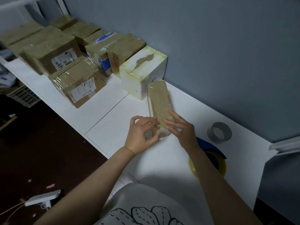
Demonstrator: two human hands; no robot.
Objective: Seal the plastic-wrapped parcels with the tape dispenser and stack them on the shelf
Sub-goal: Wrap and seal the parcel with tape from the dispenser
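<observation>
in front of you the white counter runs along the grey wall. on it a long parcel lies with its far end just beside a white box. taped brown cartons crowd the far left. to your right, a grey tape roll sits near a blue tape dispenser.

The long, narrow parcel, tan under glossy wrap, lies flat on the white shelf, its far end just beside a white taped box. My left hand pinches its near end; my right hand presses flat on top. The blue tape dispenser lies right of it. Sealed parcels crowd the shelf's far left.
</observation>
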